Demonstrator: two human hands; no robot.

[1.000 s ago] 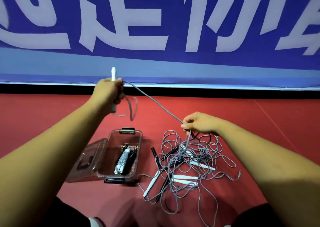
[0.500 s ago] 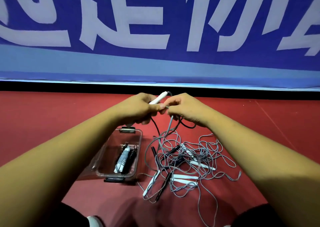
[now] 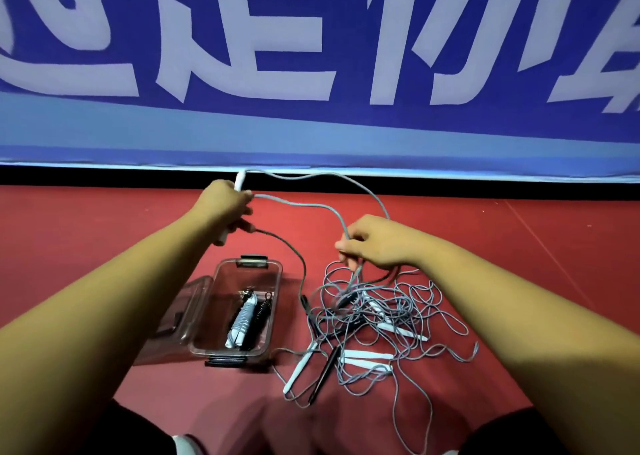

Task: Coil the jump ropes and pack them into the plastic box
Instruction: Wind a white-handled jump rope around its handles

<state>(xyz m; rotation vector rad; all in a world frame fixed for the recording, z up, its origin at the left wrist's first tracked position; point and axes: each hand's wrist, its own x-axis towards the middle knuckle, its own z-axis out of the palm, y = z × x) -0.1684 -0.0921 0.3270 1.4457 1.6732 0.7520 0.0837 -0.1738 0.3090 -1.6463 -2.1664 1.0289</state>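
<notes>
My left hand (image 3: 227, 208) grips a white jump-rope handle (image 3: 240, 179) upright, above and behind the clear plastic box (image 3: 273, 281). Grey cord (image 3: 311, 206) loops from that hand across to my right hand (image 3: 375, 243), which pinches the cord above a tangled pile of grey ropes (image 3: 391, 319) with white and black handles on the red floor. A dark cord (image 3: 294, 250) also hangs from my left hand down toward the pile. Inside the box lie two coiled ropes, one white (image 3: 244, 319) and one black (image 3: 260, 316).
The box's lid (image 3: 180, 316) lies open to its left. A blue banner (image 3: 318, 73) with large white characters stands along the far edge of the red floor (image 3: 86, 232). My dark-clothed knees (image 3: 519, 434) show at the bottom.
My hands, together half a second ago, have drawn apart: the left went up and left with the handle, the right dropped back over the pile, leaving a cord loop between them.
</notes>
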